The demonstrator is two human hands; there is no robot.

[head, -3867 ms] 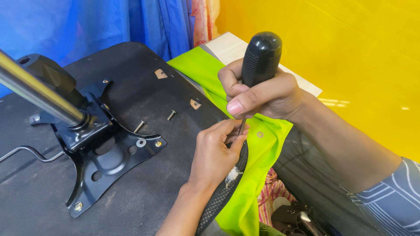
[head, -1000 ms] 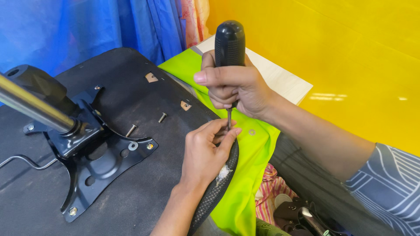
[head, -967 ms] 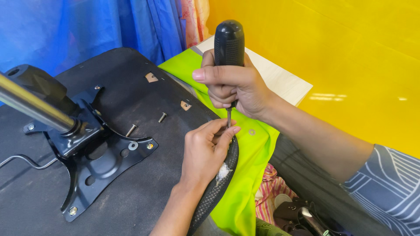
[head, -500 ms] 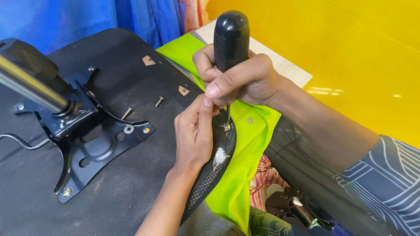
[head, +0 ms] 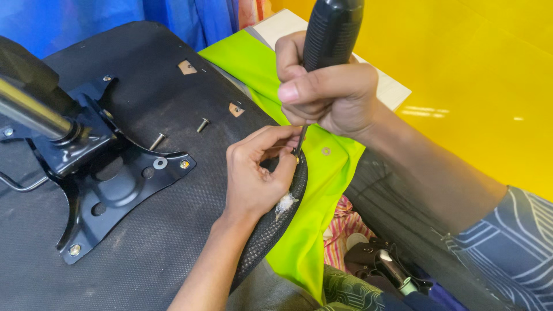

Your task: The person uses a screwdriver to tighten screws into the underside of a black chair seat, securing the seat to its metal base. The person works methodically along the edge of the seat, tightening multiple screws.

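My right hand (head: 337, 101) grips the black handle of a screwdriver (head: 333, 29), held upright. Its thin shaft points down at the right edge of an upturned black chair seat (head: 144, 253). My left hand (head: 256, 173) rests on that edge and pinches a small screw at the screwdriver's tip; the screw is mostly hidden by the fingers. A black metal mounting plate (head: 115, 184) with a chrome cylinder (head: 29, 109) is fixed to the seat's underside on the left. Two loose screws (head: 157, 140) lie on the seat near the plate.
A bright green cloth (head: 322, 190) hangs beside the seat's edge, with a small washer (head: 326, 151) on it. A dark bag (head: 380, 265) sits low at the right. A yellow wall stands behind, and a blue curtain (head: 86, 17) at the top left.
The view has drawn closer to the seat's edge. My right hand has kept the screwdriver upright, and my left hand's fingers have closed in tighter at its tip.
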